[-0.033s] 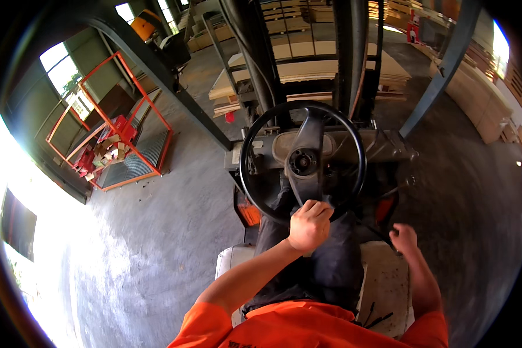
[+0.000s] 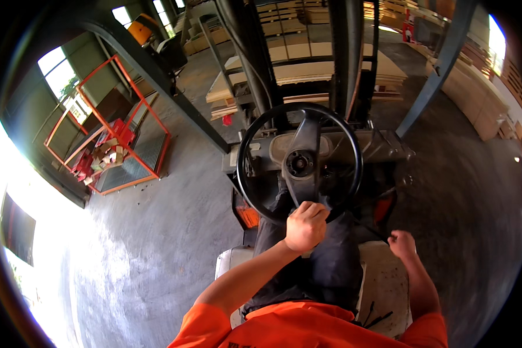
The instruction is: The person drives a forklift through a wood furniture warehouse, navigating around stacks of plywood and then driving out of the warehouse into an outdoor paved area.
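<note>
Steering wheel [image 2: 300,164] straight ahead of the seated driver, at twelve o'clock, black, with its wide spokes near upright. From where I stand, the driver's left hand [image 2: 306,227] is wrapped in a fist over the bottom of the rim, at six o'clock on the wheel. The right hand [image 2: 402,244] is out at four o'clock from the hub, fingers curled at the end of a thin black lever [image 2: 374,233]; they look closed around its tip, though the palm is hidden.

That right hand is the change: it has dropped slightly and settled in against the lever. Wheel and left fist have kept their places, the spokes at the same angle. I take this to mean that both controls are now in hand, with no turn being steered.

Beyond the wheel, at twelve o'clock, pale boards [image 2: 304,73] lie stacked behind the dark mast [image 2: 339,58]. At ten o'clock, an orange-railed trolley [image 2: 130,171] carries red and brown boxes [image 2: 107,155].
</note>
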Action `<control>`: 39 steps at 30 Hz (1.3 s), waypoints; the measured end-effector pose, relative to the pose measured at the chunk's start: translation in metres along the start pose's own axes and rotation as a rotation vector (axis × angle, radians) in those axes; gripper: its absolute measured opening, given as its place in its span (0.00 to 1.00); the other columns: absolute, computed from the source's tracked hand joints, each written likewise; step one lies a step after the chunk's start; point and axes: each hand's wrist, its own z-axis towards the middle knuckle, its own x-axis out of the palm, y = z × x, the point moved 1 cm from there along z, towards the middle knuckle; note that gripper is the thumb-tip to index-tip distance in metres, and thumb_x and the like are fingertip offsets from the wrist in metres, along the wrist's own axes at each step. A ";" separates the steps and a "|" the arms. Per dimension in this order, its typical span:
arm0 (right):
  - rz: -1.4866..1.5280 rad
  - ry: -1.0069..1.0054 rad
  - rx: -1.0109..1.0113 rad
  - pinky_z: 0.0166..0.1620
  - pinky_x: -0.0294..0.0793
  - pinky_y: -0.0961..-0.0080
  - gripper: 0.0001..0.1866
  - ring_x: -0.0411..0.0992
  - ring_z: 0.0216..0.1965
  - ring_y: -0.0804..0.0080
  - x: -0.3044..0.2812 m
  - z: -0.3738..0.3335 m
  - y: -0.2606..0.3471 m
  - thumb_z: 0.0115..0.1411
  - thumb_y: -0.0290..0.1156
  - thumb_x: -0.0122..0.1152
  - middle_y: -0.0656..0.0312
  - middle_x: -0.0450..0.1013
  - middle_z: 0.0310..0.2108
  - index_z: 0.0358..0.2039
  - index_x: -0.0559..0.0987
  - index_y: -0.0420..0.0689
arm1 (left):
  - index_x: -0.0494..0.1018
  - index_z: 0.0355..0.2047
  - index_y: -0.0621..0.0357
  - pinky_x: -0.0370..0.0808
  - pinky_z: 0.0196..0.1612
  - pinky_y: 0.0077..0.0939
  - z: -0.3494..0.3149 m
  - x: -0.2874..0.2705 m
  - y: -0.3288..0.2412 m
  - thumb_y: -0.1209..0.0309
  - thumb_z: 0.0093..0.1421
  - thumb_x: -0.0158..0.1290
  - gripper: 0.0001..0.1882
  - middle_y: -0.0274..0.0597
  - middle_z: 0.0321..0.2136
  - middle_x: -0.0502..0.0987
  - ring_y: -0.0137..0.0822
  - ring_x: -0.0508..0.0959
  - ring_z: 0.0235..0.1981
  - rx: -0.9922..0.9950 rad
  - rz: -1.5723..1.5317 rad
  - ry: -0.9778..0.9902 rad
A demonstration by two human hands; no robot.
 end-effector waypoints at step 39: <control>0.098 -0.319 -0.093 0.46 0.74 0.59 0.11 0.75 0.43 0.50 -0.126 0.188 0.183 0.52 0.28 0.53 0.49 0.77 0.37 0.37 0.76 0.42 | 0.76 0.25 0.57 0.79 0.34 0.35 0.004 -0.081 0.097 0.77 0.41 0.55 0.08 0.43 0.32 0.78 0.43 0.80 0.36 0.384 0.240 0.287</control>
